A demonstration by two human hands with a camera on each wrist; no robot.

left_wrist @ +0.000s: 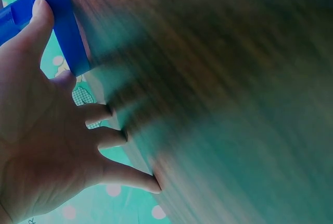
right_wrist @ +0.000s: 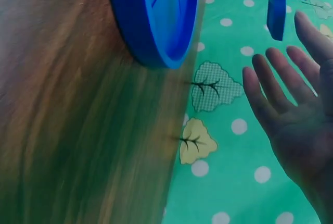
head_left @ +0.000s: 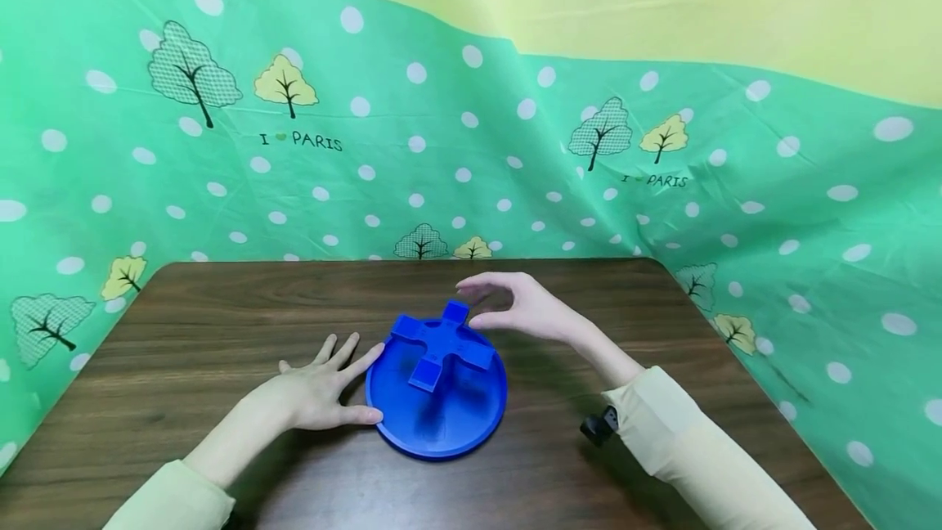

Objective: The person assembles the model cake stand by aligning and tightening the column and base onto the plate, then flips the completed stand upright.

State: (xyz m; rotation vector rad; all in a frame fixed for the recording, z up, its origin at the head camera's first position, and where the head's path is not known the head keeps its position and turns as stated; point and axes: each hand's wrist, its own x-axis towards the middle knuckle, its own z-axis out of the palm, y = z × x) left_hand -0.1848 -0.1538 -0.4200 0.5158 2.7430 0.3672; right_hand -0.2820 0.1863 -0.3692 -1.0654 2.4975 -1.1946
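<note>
A blue plastic stand sits on the table, with a round, rimmed base (head_left: 441,436) and a four-armed cross (head_left: 443,342) raised above it. My left hand (head_left: 316,396) lies spread at the left side of the base, thumb and index fingertips at the rim. In the left wrist view, the thumb (left_wrist: 41,18) overlaps the blue rim and the other fingertips reach down to the tabletop. By the cross's far arm is my right hand (head_left: 524,307), fingers loosely bent. The right wrist view shows a gap between those fingers (right_wrist: 278,75) and the blue arm tip (right_wrist: 277,18).
The dark wooden table (head_left: 243,309) has rounded far corners. Behind it hangs a green and yellow curtain (head_left: 412,113) printed with trees and white dots, meeting the table's far edge. A small black device (head_left: 599,425) is at the right sleeve's cuff.
</note>
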